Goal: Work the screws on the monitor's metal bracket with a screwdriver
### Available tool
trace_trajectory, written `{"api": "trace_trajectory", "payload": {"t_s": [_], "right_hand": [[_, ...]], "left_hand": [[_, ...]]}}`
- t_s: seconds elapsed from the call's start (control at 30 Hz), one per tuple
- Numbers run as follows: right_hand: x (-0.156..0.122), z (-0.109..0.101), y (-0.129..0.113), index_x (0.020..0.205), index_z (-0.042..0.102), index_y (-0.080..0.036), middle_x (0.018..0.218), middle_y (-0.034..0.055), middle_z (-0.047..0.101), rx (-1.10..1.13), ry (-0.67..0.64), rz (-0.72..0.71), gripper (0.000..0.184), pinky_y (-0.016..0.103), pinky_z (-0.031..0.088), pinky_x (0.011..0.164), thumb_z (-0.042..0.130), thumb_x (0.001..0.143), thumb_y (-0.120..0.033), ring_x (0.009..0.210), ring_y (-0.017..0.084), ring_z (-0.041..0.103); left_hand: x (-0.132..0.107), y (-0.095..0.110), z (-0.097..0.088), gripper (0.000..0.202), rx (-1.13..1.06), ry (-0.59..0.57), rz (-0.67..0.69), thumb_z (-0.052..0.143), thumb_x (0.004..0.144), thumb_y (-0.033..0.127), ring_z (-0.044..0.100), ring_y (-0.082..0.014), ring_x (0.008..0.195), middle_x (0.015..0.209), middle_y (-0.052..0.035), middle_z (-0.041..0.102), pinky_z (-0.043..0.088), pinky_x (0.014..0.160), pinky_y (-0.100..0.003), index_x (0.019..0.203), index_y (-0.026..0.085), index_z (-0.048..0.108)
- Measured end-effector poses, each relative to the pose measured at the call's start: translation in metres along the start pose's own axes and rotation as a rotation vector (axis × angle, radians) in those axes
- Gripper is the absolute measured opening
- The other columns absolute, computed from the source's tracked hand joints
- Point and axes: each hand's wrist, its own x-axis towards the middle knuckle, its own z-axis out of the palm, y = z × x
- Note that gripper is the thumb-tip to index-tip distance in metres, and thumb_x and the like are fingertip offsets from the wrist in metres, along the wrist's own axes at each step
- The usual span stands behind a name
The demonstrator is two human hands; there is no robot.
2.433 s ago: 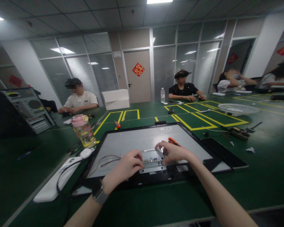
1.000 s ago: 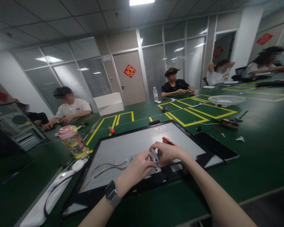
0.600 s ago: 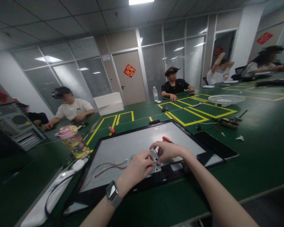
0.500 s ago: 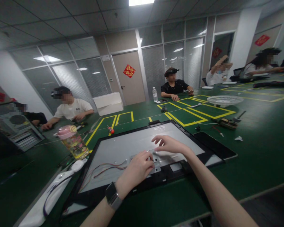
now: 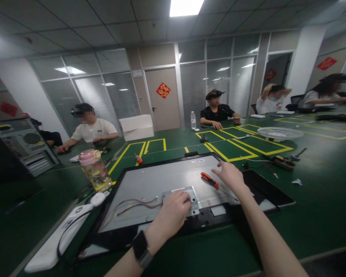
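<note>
A monitor lies face down on the green table, its grey back panel [image 5: 161, 177] inside a black frame. My left hand [image 5: 173, 215], a watch on its wrist, has bent fingers pressed on a small metal plate [image 5: 192, 196] near the panel's front edge. Red and white wires [image 5: 132, 204] run left from that plate. My right hand [image 5: 232, 175] hovers further back with its fingers stretched out, right beside an orange-handled screwdriver [image 5: 210, 179] that lies on the panel. It holds nothing.
A pink-lidded bottle [image 5: 93, 169] and a white device with a black cable [image 5: 57, 238] stand left of the monitor. A computer case [image 5: 23, 146] is at far left. A black panel [image 5: 268, 188], small parts [image 5: 279, 161] and a white fan grille [image 5: 279, 134] lie right. Several people sit across the table.
My right hand left the metal plate and moved back and right to the orange screwdriver. My left hand stayed on the plate. The view swung slightly.
</note>
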Motion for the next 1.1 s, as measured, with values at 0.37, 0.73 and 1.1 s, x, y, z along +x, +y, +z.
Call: {"api": "trace_trajectory", "payload": {"t_s": [0.37,0.73,1.1], "right_hand": [[0.005,0.010,0.187,0.115,0.063,-0.008,0.102,0.0222,0.074,0.182,0.207,0.301,0.061,0.045,0.057,0.080,0.063,0.075,-0.053,0.095,0.038,0.072],[0.007,0.021,0.201,0.122,0.060,-0.013,0.109,0.0197,0.075,0.229,0.287,0.240,0.056,0.056,0.052,0.092,0.043,0.084,-0.050,0.102,0.041,0.070],[-0.019,0.012,0.240,0.117,0.060,-0.020,0.128,0.0185,0.069,0.801,0.095,0.074,0.057,0.048,0.054,0.097,0.055,0.062,-0.035,0.122,0.037,0.063]], "left_hand": [[0.001,0.006,-0.019,0.021,-0.063,-0.001,-0.022,0.054,0.092,0.004,0.057,-0.0186,0.091,0.094,-0.0029,0.064,0.049,0.082,-0.031,0.079,0.018,0.063],[0.002,0.009,-0.024,0.016,-0.048,-0.031,-0.025,0.058,0.089,0.003,0.060,-0.0205,0.094,0.098,-0.0041,0.066,0.052,0.085,-0.033,0.082,0.016,0.064],[0.001,0.009,-0.021,0.017,-0.033,-0.038,-0.034,0.057,0.088,0.000,0.060,-0.0227,0.095,0.100,-0.0053,0.066,0.053,0.084,-0.036,0.084,0.015,0.064]]}}
